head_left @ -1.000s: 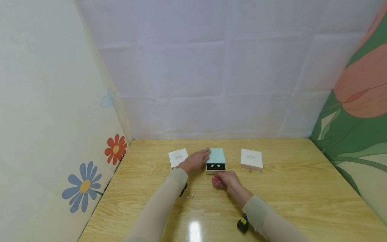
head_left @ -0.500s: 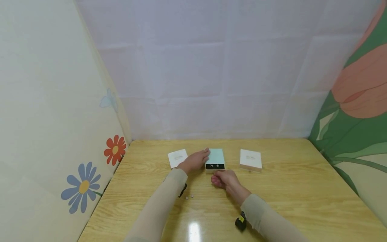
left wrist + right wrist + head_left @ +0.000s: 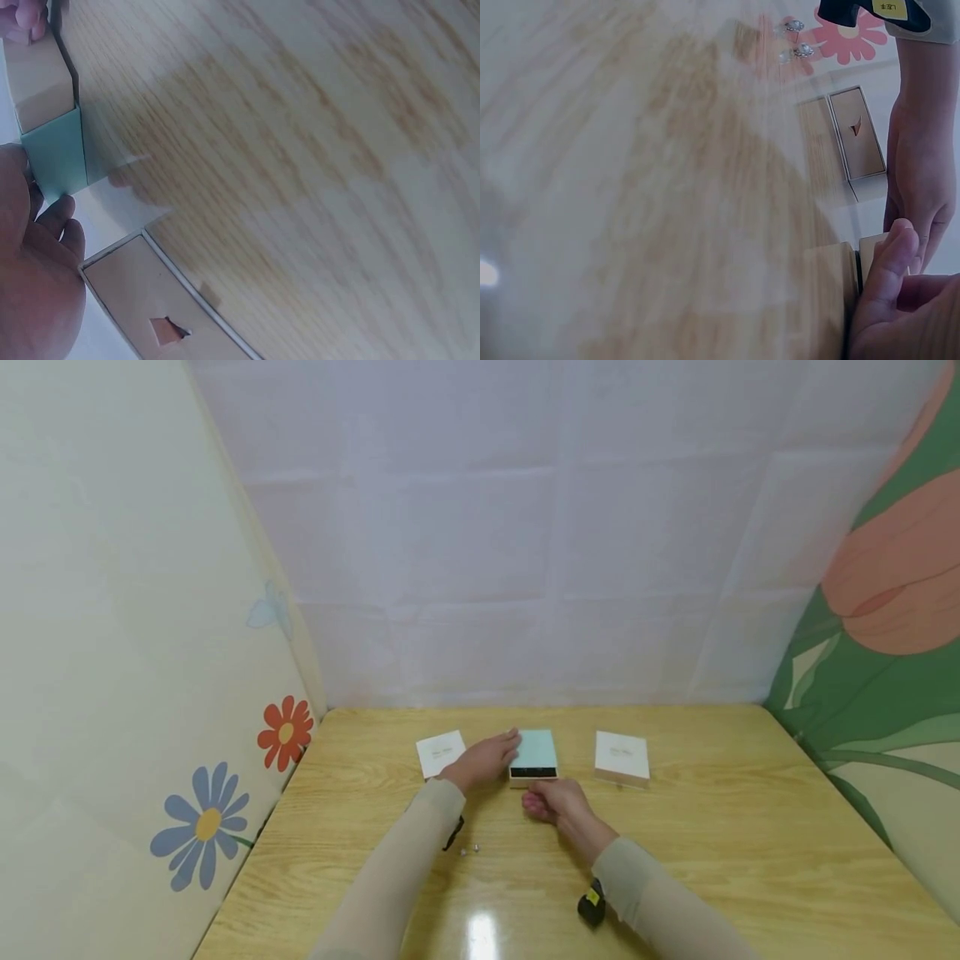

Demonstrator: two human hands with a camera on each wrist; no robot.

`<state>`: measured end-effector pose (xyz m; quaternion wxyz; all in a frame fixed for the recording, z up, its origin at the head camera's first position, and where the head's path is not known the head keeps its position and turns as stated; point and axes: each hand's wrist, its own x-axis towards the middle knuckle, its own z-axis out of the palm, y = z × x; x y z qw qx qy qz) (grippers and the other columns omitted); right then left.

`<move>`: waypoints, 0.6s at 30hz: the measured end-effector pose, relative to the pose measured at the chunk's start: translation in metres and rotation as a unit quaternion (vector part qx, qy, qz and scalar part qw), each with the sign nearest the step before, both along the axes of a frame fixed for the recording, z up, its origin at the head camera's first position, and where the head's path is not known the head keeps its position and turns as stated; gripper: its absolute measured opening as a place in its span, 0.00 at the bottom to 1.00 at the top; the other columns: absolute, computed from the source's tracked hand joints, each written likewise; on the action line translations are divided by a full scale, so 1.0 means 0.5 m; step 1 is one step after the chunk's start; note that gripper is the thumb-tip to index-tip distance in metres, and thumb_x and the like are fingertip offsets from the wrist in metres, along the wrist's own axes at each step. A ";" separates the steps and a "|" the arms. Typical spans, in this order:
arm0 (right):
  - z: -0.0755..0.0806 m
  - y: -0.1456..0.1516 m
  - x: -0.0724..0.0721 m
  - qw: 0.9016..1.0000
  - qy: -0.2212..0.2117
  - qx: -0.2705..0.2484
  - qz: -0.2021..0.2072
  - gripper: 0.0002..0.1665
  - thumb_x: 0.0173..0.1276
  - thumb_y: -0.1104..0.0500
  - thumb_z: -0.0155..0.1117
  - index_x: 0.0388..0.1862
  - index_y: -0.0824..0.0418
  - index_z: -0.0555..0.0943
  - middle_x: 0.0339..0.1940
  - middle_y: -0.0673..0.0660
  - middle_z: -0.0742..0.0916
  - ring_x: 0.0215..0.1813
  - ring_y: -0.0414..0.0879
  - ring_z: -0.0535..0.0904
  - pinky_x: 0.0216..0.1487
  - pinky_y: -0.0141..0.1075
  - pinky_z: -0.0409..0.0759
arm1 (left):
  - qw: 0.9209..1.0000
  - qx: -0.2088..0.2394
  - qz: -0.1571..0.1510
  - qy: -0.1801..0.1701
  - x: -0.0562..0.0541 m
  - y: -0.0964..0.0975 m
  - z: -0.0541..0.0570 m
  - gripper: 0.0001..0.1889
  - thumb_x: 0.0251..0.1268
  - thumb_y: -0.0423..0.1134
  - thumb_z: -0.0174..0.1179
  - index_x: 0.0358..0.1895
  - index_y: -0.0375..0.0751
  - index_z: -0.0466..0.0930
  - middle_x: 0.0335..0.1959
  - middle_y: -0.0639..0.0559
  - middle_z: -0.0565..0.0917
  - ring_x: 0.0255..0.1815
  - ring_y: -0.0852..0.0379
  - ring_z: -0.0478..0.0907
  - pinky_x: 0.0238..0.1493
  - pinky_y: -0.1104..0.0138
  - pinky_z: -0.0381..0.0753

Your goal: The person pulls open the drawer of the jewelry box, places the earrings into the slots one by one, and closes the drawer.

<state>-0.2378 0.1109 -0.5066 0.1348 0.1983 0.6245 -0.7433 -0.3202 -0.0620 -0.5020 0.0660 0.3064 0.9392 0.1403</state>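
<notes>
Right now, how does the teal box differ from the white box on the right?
The teal box has a plain teal top; the white box has faint lettering on its top. The teal box's drawer is slightly out, showing black; the white box shows no opening. Both sit on the wooden table.

The left grip (image 3: pixel 483 760) partly hides a white box (image 3: pixel 439 767), whose lettering (image 3: pixel 442 752) is too small to read.
</notes>
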 end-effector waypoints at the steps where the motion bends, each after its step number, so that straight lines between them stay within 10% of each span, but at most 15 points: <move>1: 0.000 -0.001 -0.002 1.000 -0.001 0.000 -0.002 0.12 0.72 0.71 0.58 0.49 0.79 0.79 0.20 0.57 0.87 0.22 0.42 0.85 0.26 0.31 0.87 | 1.000 -0.001 0.000 0.001 0.000 0.000 0.000 0.27 0.87 0.49 0.34 0.82 0.49 0.52 0.83 0.52 0.51 0.82 0.55 0.50 0.82 0.60 0.52; 18: 0.001 -0.003 -0.014 1.000 0.008 -0.014 -0.013 0.11 0.71 0.72 0.57 0.47 0.80 0.81 0.18 0.57 0.87 0.19 0.41 0.84 0.23 0.29 0.85 | 1.000 0.022 0.000 -0.005 0.011 0.001 0.006 0.27 0.87 0.48 0.35 0.81 0.47 0.53 0.83 0.49 0.52 0.83 0.54 0.50 0.82 0.60 0.51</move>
